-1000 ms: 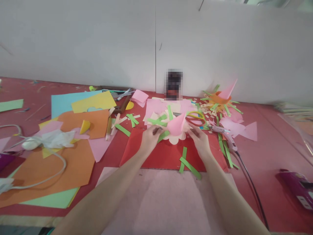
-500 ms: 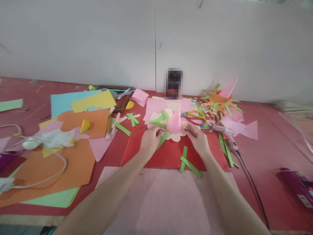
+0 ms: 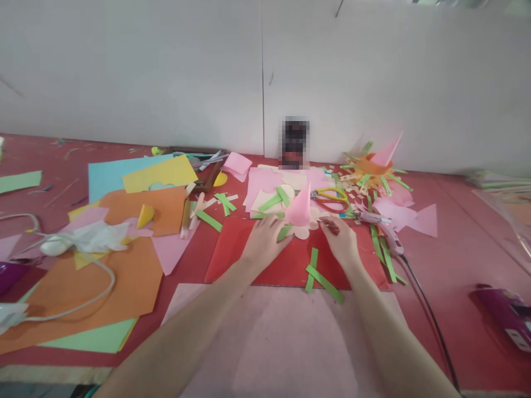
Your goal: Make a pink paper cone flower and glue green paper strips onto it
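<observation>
A pink paper cone (image 3: 300, 208) stands upright on a cream scalloped paper disc (image 3: 302, 231) with green strips (image 3: 274, 201) sticking out beneath it, at the far edge of a red sheet (image 3: 286, 264). My left hand (image 3: 264, 241) lies on the disc's left side with fingers pressed down on a green strip. My right hand (image 3: 341, 239) rests on the disc's right edge, fingers curled and pinching at it. Two loose green strips (image 3: 319, 275) lie on the red sheet between my wrists.
Yellow-handled scissors (image 3: 331, 199) and a glue gun (image 3: 384, 229) with its black cord lie to the right. An orange paper flower with a pink cone (image 3: 378, 161) stands far right. Coloured sheets, a white cable and tissue cover the left. A pink sheet (image 3: 286, 342) lies nearest me.
The cone and disc have turned and shifted slightly right and away, the cone now upright. My left hand slid right onto the disc; the right hand stays at its edge.
</observation>
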The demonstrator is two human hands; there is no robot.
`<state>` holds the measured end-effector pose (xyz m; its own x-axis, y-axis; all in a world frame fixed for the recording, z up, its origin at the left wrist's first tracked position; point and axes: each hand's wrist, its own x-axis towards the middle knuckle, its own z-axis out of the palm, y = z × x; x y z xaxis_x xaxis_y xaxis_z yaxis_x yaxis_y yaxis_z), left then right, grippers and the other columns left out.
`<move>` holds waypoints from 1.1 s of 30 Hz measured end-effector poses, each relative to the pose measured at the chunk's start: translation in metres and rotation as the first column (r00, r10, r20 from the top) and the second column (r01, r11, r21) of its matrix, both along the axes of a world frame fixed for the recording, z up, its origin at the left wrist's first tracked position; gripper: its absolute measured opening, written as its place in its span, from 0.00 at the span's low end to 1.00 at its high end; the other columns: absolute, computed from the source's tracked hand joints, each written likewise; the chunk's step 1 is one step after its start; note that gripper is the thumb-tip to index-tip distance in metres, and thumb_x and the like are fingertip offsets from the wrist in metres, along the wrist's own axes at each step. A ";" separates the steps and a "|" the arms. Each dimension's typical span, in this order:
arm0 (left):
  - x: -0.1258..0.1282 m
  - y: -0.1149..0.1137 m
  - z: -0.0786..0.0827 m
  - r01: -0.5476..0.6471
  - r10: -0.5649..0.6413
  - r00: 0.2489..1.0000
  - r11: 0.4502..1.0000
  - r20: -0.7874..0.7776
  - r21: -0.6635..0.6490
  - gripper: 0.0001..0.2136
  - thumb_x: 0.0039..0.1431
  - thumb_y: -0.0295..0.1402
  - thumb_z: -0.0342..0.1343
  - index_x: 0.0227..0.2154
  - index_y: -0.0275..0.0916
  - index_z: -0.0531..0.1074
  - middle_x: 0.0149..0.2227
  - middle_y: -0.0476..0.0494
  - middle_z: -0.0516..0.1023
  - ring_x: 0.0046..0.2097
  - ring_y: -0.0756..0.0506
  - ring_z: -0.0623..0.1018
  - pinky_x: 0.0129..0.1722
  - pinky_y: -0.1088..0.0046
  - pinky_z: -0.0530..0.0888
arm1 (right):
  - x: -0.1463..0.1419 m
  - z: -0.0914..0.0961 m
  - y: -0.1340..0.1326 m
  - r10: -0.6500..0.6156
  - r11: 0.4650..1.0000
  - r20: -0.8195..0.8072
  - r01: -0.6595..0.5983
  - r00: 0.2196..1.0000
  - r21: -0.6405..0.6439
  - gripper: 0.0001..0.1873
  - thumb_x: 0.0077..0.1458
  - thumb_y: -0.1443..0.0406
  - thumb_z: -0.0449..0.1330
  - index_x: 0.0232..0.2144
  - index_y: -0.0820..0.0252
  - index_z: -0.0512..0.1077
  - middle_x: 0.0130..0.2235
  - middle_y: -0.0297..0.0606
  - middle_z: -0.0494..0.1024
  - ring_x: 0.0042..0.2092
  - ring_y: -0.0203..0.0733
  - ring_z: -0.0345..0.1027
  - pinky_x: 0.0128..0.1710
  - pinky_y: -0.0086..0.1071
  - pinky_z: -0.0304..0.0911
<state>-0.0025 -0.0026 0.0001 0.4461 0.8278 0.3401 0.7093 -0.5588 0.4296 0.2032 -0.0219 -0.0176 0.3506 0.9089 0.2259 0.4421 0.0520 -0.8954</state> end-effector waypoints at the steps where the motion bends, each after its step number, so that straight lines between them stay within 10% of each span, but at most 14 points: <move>1: 0.000 0.000 0.000 0.031 -0.031 0.999 1.000 -0.017 -0.002 0.09 0.55 0.34 0.55 0.39 0.41 0.68 0.41 0.44 0.71 0.43 0.42 0.71 0.42 0.65 0.67 | 0.002 0.001 -0.001 -0.011 1.000 0.028 0.010 1.000 0.018 0.08 0.47 0.61 0.57 0.30 0.55 0.74 0.34 0.38 0.76 0.34 0.41 0.68 0.38 0.36 0.61; 14: 0.000 -0.002 -0.003 0.073 -0.072 0.997 0.997 -0.034 0.031 0.10 0.53 0.22 0.52 0.37 0.41 0.68 0.41 0.48 0.71 0.46 0.45 0.70 0.46 0.66 0.67 | 0.092 0.013 -0.020 -0.575 0.788 0.414 0.613 0.706 0.050 0.16 0.43 0.63 0.52 0.35 0.63 0.71 0.36 0.44 0.71 0.37 0.45 0.64 0.43 0.39 0.59; 20: -0.003 0.003 -0.008 0.044 -0.044 0.999 0.999 0.028 -0.005 0.08 0.54 0.25 0.53 0.37 0.41 0.68 0.40 0.47 0.70 0.45 0.45 0.70 0.45 0.65 0.67 | 0.101 0.007 -0.023 -0.525 0.637 0.548 0.728 0.651 -0.253 0.22 0.44 0.55 0.54 0.40 0.63 0.68 0.43 0.53 0.68 0.46 0.57 0.62 0.43 0.47 0.58; 33: -0.004 0.005 -0.010 0.078 -0.074 0.993 0.996 0.096 -0.040 0.13 0.51 0.18 0.49 0.36 0.41 0.68 0.42 0.47 0.70 0.46 0.46 0.70 0.47 0.64 0.68 | 0.117 -0.009 -0.019 -0.429 0.649 0.622 0.702 0.656 -0.293 0.27 0.49 0.50 0.50 0.43 0.65 0.68 0.41 0.56 0.70 0.46 0.59 0.64 0.41 0.48 0.59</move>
<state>-0.0067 0.0019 -0.0099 0.4762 0.8075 0.3482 0.6203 -0.5891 0.5179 0.3199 -0.0404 -0.0267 0.8049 0.5819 0.1161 0.5756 -0.7181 -0.3911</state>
